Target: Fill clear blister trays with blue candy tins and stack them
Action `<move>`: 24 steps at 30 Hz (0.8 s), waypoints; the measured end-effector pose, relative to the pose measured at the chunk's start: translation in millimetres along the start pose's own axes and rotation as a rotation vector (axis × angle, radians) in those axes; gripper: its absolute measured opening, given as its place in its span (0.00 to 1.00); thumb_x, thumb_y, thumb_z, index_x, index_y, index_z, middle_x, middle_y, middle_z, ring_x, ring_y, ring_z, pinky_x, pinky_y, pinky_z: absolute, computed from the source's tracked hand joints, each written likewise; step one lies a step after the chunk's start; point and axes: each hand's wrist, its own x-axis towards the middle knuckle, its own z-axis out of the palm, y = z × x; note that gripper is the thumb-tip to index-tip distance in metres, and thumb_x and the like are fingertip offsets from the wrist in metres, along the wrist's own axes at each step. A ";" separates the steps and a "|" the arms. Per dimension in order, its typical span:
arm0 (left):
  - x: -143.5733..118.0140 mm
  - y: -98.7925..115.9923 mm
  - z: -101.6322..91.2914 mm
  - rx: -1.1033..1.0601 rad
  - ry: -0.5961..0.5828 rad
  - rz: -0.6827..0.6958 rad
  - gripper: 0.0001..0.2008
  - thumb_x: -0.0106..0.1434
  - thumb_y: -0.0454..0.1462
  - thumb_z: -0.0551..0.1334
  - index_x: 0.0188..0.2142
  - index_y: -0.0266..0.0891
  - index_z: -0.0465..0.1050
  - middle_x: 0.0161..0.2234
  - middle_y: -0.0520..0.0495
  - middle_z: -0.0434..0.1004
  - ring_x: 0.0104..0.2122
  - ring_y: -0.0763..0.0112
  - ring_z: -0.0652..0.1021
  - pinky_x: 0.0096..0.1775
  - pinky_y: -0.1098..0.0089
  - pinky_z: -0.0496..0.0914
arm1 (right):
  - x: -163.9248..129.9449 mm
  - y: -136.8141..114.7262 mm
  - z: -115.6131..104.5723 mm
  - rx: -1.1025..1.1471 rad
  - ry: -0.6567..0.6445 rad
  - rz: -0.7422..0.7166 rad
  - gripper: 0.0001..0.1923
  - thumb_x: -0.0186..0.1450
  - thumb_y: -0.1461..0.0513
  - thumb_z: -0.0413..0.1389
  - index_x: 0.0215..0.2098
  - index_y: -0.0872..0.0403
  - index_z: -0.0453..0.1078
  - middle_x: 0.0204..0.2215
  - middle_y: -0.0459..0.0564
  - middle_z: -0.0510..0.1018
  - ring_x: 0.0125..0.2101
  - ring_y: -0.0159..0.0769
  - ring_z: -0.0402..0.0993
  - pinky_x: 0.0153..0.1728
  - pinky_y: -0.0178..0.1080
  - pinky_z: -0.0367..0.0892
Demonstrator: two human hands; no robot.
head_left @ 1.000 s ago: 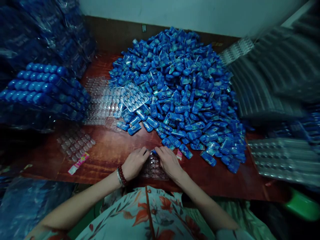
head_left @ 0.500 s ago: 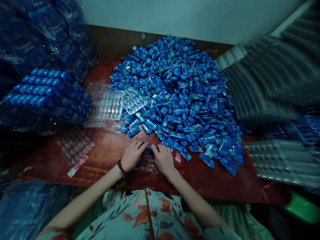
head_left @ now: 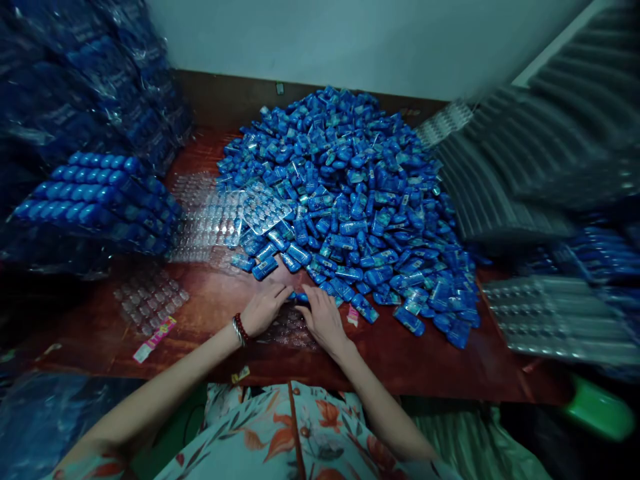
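At the near edge of the pile, my left hand and my right hand come together over a clear plastic blister tray lying on the table. A small blue wrapped packet shows between my fingertips, pinched from both sides. Its markings are too small to read, and my fingers cover its ends. A red beaded bracelet and a silvery one circle my left wrist. Just beyond my hands spreads a large heap of similar blue packets.
Clear blister trays lie left of the heap, and another tray sits near a pink strip. Filled blue trays are stacked at left. Trays and tall grey stacks stand at right. A wall rises behind.
The view has shifted slightly. My right fingers have lifted and spread a little, so more of the blue packet shows; my left hand stays at its other end.
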 end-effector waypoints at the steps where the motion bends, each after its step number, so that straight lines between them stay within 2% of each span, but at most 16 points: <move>1: -3.0 -1.0 1.1 -0.007 0.041 0.021 0.15 0.65 0.32 0.51 0.51 0.35 0.63 0.41 0.41 0.72 0.41 0.64 0.73 0.42 0.63 0.71 | -2.2 4.5 -4.2 0.059 0.053 0.018 0.19 0.68 0.60 0.45 0.56 0.57 0.59 0.45 0.56 0.71 0.44 0.42 0.65 0.41 0.42 0.62; 4: -9.6 -6.6 -2.6 -0.040 0.168 -0.016 0.20 0.65 0.40 0.54 0.56 0.37 0.59 0.47 0.39 0.69 0.47 0.60 0.71 0.46 0.59 0.69 | -7.5 23.5 -16.0 0.177 0.188 0.144 0.17 0.69 0.60 0.42 0.51 0.55 0.63 0.43 0.54 0.73 0.44 0.39 0.67 0.44 0.42 0.62; 5: -10.3 -9.5 -5.5 -0.044 0.213 -0.080 0.19 0.65 0.40 0.53 0.55 0.38 0.60 0.48 0.39 0.69 0.47 0.61 0.70 0.47 0.59 0.68 | -7.4 29.7 -19.3 0.171 0.183 0.178 0.15 0.69 0.60 0.42 0.48 0.55 0.66 0.40 0.53 0.74 0.42 0.39 0.68 0.43 0.42 0.63; 7: -8.4 -16.1 -11.3 -0.004 0.278 -0.253 0.16 0.67 0.39 0.51 0.52 0.38 0.63 0.46 0.40 0.69 0.45 0.62 0.71 0.46 0.61 0.68 | -3.0 37.9 -24.3 0.079 0.076 0.198 0.13 0.68 0.61 0.45 0.44 0.55 0.69 0.38 0.53 0.75 0.40 0.40 0.69 0.41 0.42 0.63; 9: -2.2 -22.4 -14.3 0.115 0.244 -0.399 0.15 0.66 0.39 0.52 0.49 0.36 0.65 0.43 0.39 0.70 0.42 0.60 0.72 0.44 0.60 0.69 | 6.1 38.4 -27.5 -0.075 -0.092 0.189 0.14 0.66 0.61 0.49 0.47 0.57 0.68 0.38 0.55 0.75 0.40 0.43 0.69 0.39 0.42 0.64; 11: 6.4 -26.5 -13.4 0.258 0.124 -0.478 0.16 0.64 0.39 0.55 0.47 0.32 0.67 0.40 0.36 0.70 0.40 0.55 0.71 0.40 0.57 0.69 | 16.4 33.7 -30.4 -0.199 -0.234 0.188 0.20 0.64 0.62 0.53 0.53 0.59 0.63 0.39 0.58 0.75 0.40 0.45 0.70 0.37 0.42 0.64; 13: 13.5 -28.3 -9.7 0.337 0.035 -0.514 0.16 0.62 0.38 0.56 0.46 0.28 0.67 0.38 0.34 0.70 0.40 0.51 0.71 0.38 0.56 0.68 | 23.5 30.0 -34.9 -0.238 -0.330 0.185 0.24 0.62 0.63 0.54 0.56 0.60 0.59 0.39 0.58 0.75 0.39 0.44 0.71 0.35 0.40 0.64; 15: 14.4 -28.6 -6.0 0.340 0.034 -0.526 0.13 0.62 0.36 0.56 0.44 0.28 0.67 0.38 0.34 0.69 0.40 0.52 0.71 0.39 0.56 0.68 | 23.1 32.7 -42.0 -0.209 -0.369 0.188 0.23 0.62 0.64 0.54 0.55 0.57 0.59 0.39 0.56 0.75 0.37 0.42 0.73 0.32 0.38 0.65; 17: 5.7 -27.5 -4.9 0.268 0.098 -0.509 0.11 0.63 0.34 0.54 0.44 0.31 0.67 0.39 0.36 0.68 0.39 0.56 0.71 0.39 0.59 0.69 | 13.4 41.0 -50.3 -0.123 -0.305 0.220 0.18 0.64 0.63 0.51 0.52 0.54 0.61 0.41 0.54 0.74 0.37 0.41 0.74 0.32 0.37 0.65; 20: -23.2 -19.6 -10.6 0.061 0.227 -0.476 0.12 0.65 0.35 0.52 0.47 0.36 0.66 0.43 0.40 0.66 0.40 0.62 0.73 0.39 0.63 0.70 | -14.6 49.1 -58.1 0.165 -0.050 0.336 0.14 0.65 0.59 0.50 0.49 0.52 0.62 0.41 0.52 0.74 0.35 0.38 0.74 0.33 0.38 0.68; 22: -45.2 -8.4 -17.5 -0.066 0.285 -0.466 0.15 0.66 0.35 0.50 0.52 0.38 0.62 0.45 0.40 0.65 0.42 0.63 0.73 0.41 0.64 0.71 | -34.8 42.1 -55.0 0.445 0.077 0.401 0.14 0.64 0.57 0.52 0.47 0.52 0.62 0.37 0.50 0.75 0.31 0.35 0.74 0.31 0.37 0.70; 24: -61.7 5.4 -23.4 -0.164 0.322 -0.454 0.16 0.66 0.35 0.50 0.54 0.38 0.60 0.44 0.42 0.67 0.43 0.64 0.72 0.43 0.63 0.71 | -49.7 26.1 -43.3 0.682 0.129 0.400 0.12 0.64 0.58 0.52 0.46 0.51 0.62 0.35 0.48 0.75 0.31 0.33 0.75 0.30 0.35 0.72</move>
